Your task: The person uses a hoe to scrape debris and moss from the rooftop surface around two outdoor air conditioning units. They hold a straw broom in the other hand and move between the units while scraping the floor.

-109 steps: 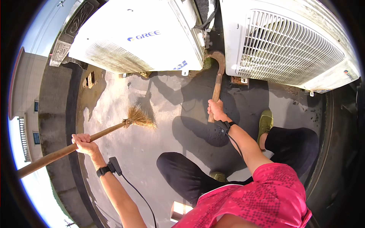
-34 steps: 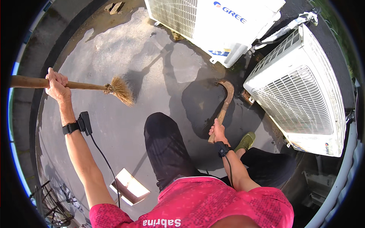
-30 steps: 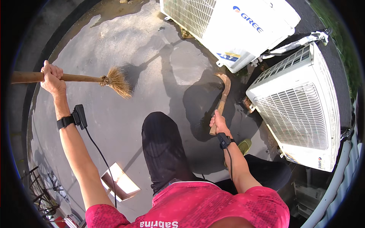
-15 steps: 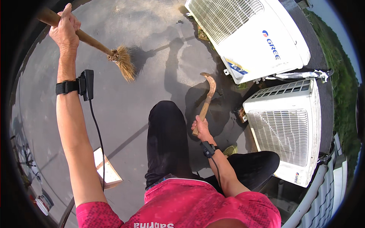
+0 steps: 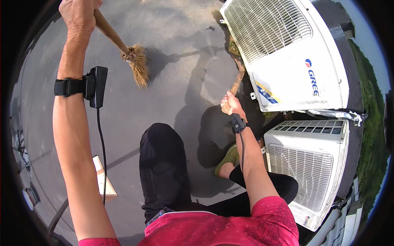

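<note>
At the upper left, my left hand (image 5: 80,16) is closed around the wooden handle of a straw broom (image 5: 138,67). The broom's bristles point down over the grey floor. My right hand (image 5: 232,103) grips the wooden handle of a sickle (image 5: 237,84), arm stretched forward. Its rusty curved blade reaches beside the near left edge of the upper air conditioner outdoor unit (image 5: 283,78). Whether the blade touches the unit or the growth there, I cannot tell. Black devices with cables are strapped on both my wrists.
A second white outdoor unit (image 5: 301,164) stands nearer, on the right. Wrapped pipes (image 5: 332,113) run between the units. Green weeds (image 5: 234,46) grow by the upper unit. A pale, box-like object (image 5: 106,182) lies behind my left forearm. My green shoe (image 5: 227,160) rests on the floor.
My right hand has moved forward and slightly right, bringing the sickle to the upper unit's edge. My left hand has shifted upward in view, still holding the broom. More of my shoe shows.
</note>
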Action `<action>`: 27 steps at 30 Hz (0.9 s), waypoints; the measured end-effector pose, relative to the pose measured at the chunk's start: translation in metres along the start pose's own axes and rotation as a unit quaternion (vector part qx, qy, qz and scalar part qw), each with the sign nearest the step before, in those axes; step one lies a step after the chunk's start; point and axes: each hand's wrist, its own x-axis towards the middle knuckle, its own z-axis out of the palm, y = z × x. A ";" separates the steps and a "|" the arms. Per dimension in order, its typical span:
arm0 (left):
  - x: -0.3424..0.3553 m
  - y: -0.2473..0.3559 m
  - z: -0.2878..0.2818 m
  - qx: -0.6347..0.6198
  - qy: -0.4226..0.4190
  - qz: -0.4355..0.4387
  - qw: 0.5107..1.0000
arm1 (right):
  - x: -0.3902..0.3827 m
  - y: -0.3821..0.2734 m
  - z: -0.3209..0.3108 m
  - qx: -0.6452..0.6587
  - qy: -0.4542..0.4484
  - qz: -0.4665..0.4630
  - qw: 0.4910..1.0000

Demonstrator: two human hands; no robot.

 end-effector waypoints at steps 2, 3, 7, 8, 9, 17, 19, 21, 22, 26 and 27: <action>-0.003 -0.005 0.001 0.006 0.012 0.000 1.000 | 0.002 0.026 0.001 -0.026 0.016 -0.072 0.997; 0.001 -0.006 0.000 0.011 0.018 0.012 1.000 | 0.003 0.038 0.006 0.033 0.023 -0.079 0.996; 0.000 -0.009 -0.002 0.006 0.014 -0.006 1.000 | -0.011 0.081 0.019 0.091 0.020 -0.048 0.995; 0.000 -0.008 -0.001 0.008 0.001 -0.009 1.000 | -0.013 0.080 0.023 0.060 0.046 -0.048 0.996; 0.000 -0.007 -0.001 0.010 -0.011 -0.008 1.000 | -0.011 0.077 0.028 0.036 0.064 -0.021 0.997; -0.011 -0.002 0.017 0.054 0.032 -0.013 0.998 | 0.024 0.019 0.008 -0.065 0.059 -0.047 0.995; -0.014 -0.001 0.014 0.028 0.033 0.016 0.999 | 0.015 0.029 -0.005 -0.157 0.103 -0.088 0.978; -0.015 -0.004 0.011 0.021 0.058 0.021 0.998 | -0.001 0.030 -0.016 -0.206 0.102 -0.103 0.968; -0.013 -0.005 0.008 0.015 0.056 0.008 0.998 | -0.010 0.029 -0.019 -0.213 0.101 -0.117 0.965; -0.005 -0.009 -0.006 0.008 0.064 -0.026 0.998 | -0.049 0.051 -0.017 -0.067 0.024 -0.040 0.997; -0.005 -0.010 -0.008 0.012 0.071 -0.029 0.997 | -0.058 0.059 -0.016 -0.076 0.006 -0.065 0.995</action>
